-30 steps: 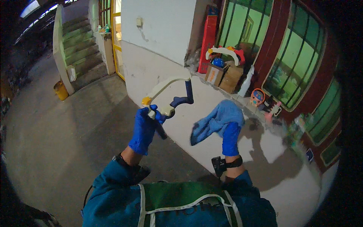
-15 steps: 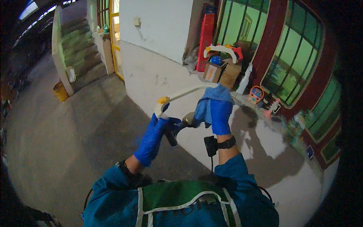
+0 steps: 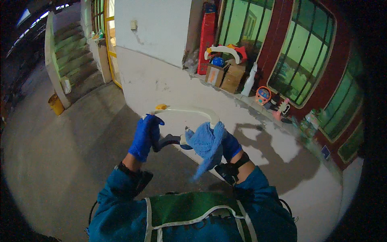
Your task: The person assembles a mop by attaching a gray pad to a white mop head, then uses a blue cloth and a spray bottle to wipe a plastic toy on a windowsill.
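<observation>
In front of me I hold up a white curved bar (image 3: pixel 185 109) with a small yellow piece (image 3: pixel 161 107) near its left end. My left hand (image 3: pixel 144 137), in a blue glove, is closed around the bar's left end. A dark curved part (image 3: pixel 168 140) with a pale piece at its right end joins the lower side; how it connects is hidden. My right hand (image 3: pixel 231 146), also blue-gloved, presses a fluffy blue cloth (image 3: pixel 206 141) around the bar's right end. The cloth hangs down and covers most of the right fingers.
Ahead, a low pale ledge (image 3: pixel 149 76) runs along the wall. Cardboard boxes (image 3: pixel 233 77), a similar white arch (image 3: pixel 223 49), a white bottle (image 3: pixel 250 80) and an orange toy (image 3: pixel 263 95) stand by barred windows. A yellow bucket (image 3: pixel 56 105) sits near the stairs (image 3: pixel 76 56).
The bar has turned so its right end now points down toward me. My right hand and the cloth have moved lower and left; my left hand has shifted slightly left.
</observation>
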Demonstrator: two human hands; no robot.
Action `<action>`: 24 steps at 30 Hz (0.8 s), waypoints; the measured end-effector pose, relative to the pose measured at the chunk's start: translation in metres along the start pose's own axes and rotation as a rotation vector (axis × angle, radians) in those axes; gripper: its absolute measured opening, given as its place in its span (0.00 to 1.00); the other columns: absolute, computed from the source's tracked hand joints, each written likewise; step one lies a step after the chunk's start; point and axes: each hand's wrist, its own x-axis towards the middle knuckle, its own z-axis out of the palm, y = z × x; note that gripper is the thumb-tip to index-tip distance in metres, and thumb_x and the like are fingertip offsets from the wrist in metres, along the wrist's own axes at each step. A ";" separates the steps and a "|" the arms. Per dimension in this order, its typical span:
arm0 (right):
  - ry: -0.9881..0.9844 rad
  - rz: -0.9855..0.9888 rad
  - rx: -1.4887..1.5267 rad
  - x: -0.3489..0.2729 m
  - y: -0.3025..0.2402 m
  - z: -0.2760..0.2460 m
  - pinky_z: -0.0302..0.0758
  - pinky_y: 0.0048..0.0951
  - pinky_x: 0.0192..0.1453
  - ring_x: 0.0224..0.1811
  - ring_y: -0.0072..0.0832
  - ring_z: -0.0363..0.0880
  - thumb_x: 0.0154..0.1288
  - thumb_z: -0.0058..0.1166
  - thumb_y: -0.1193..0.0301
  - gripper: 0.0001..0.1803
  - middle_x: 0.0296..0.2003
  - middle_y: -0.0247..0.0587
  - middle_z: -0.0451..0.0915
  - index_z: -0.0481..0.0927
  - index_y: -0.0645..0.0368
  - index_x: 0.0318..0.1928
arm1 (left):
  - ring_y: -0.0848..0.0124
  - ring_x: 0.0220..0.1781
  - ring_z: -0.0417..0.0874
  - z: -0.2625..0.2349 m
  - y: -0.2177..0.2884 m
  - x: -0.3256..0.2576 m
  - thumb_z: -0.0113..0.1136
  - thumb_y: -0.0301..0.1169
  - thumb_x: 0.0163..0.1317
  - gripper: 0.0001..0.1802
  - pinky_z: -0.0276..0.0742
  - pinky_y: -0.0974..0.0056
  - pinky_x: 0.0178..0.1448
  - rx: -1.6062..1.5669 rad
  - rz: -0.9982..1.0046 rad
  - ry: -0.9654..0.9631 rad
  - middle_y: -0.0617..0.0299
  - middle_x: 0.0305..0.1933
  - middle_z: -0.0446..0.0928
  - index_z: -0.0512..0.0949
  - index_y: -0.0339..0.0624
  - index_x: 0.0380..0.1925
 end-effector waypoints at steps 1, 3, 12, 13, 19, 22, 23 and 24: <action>0.024 -0.063 0.094 -0.001 -0.004 -0.001 0.65 0.28 0.61 0.53 0.24 0.68 0.70 0.46 0.64 0.20 0.50 0.35 0.72 0.68 0.60 0.57 | 0.80 0.11 0.58 0.003 0.002 -0.001 0.46 0.41 0.65 0.17 0.52 0.73 0.16 0.067 0.065 0.025 0.71 0.12 0.59 0.75 0.39 0.30; 0.137 -0.121 0.013 0.002 -0.018 -0.002 0.67 0.32 0.59 0.50 0.30 0.71 0.67 0.48 0.62 0.19 0.46 0.40 0.74 0.70 0.61 0.52 | 0.80 0.11 0.57 0.009 0.007 -0.003 0.48 0.41 0.65 0.16 0.52 0.72 0.16 0.095 0.112 0.119 0.71 0.12 0.60 0.74 0.39 0.29; 0.722 -0.579 -1.149 0.003 -0.039 0.021 0.74 0.39 0.33 0.30 0.41 0.77 0.46 0.61 0.58 0.18 0.28 0.47 0.75 0.74 0.57 0.31 | 0.80 0.10 0.59 0.040 0.019 -0.014 0.53 0.42 0.64 0.16 0.54 0.72 0.15 -0.052 0.091 0.120 0.70 0.13 0.63 0.73 0.40 0.29; 0.625 -0.533 -0.953 -0.002 -0.034 0.013 0.74 0.39 0.32 0.29 0.41 0.77 0.46 0.62 0.58 0.19 0.27 0.47 0.74 0.74 0.57 0.31 | 0.79 0.11 0.61 0.044 0.016 -0.014 0.54 0.42 0.64 0.16 0.55 0.72 0.15 -0.011 0.102 0.124 0.70 0.13 0.64 0.73 0.40 0.29; 0.558 -0.432 -0.038 -0.009 0.008 -0.041 0.71 0.30 0.51 0.44 0.27 0.71 0.73 0.38 0.60 0.15 0.42 0.34 0.73 0.70 0.55 0.50 | 0.79 0.15 0.68 0.057 0.000 -0.019 0.58 0.40 0.62 0.14 0.63 0.73 0.18 0.059 0.198 0.095 0.66 0.18 0.71 0.74 0.40 0.32; 0.251 -0.283 0.650 -0.030 0.010 -0.046 0.71 0.28 0.53 0.44 0.25 0.70 0.74 0.36 0.57 0.18 0.43 0.32 0.72 0.69 0.54 0.53 | 0.80 0.18 0.71 0.057 -0.003 -0.029 0.59 0.38 0.61 0.12 0.66 0.75 0.20 0.079 0.211 0.027 0.64 0.22 0.75 0.76 0.40 0.34; 0.191 -0.301 0.754 -0.046 0.004 -0.044 0.72 0.28 0.52 0.43 0.24 0.71 0.74 0.36 0.54 0.19 0.41 0.32 0.73 0.70 0.53 0.52 | 0.80 0.19 0.71 0.055 -0.003 -0.033 0.60 0.38 0.60 0.12 0.67 0.75 0.22 0.106 0.179 -0.014 0.64 0.23 0.76 0.76 0.40 0.35; 0.486 -0.304 0.635 -0.048 -0.007 -0.042 0.72 0.28 0.50 0.41 0.24 0.72 0.73 0.36 0.53 0.21 0.41 0.32 0.73 0.71 0.54 0.52 | 0.79 0.20 0.72 0.054 -0.002 -0.035 0.60 0.37 0.60 0.12 0.68 0.75 0.23 0.123 0.162 -0.060 0.63 0.24 0.76 0.76 0.40 0.36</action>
